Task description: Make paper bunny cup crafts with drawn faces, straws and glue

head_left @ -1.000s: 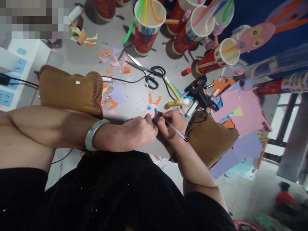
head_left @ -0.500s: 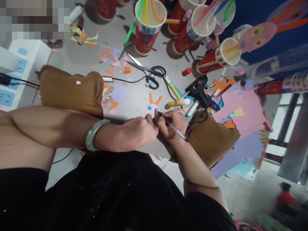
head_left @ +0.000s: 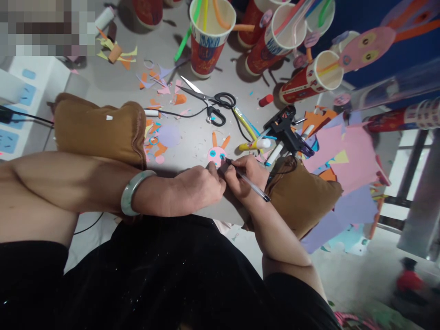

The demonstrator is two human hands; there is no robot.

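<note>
A small pink paper rabbit face [head_left: 216, 154] with orange ears and blue eyes lies at the table's near edge. My left hand [head_left: 201, 189] is closed at its lower edge, thumb and finger pinching the paper there. Between the fingers of my right hand [head_left: 248, 176] is a clear pen [head_left: 253, 187] with a dark tip. That tip rests at the rabbit's right eye. The fingers cover the lower part of the face. Beyond the rabbit lie black-handled scissors [head_left: 215, 101].
Several red paper cups [head_left: 208, 55] with straws stand at the back. A black glue gun [head_left: 283, 130] and a yellow marker [head_left: 252, 145] lie to the right. Brown cushions [head_left: 99, 130] flank the work area. A power strip [head_left: 29, 98] is left; paper sheets [head_left: 350, 160] are right.
The whole view has shifted slightly. Both hands keep their places at the rabbit face, and the pen tip stays at its right eye.
</note>
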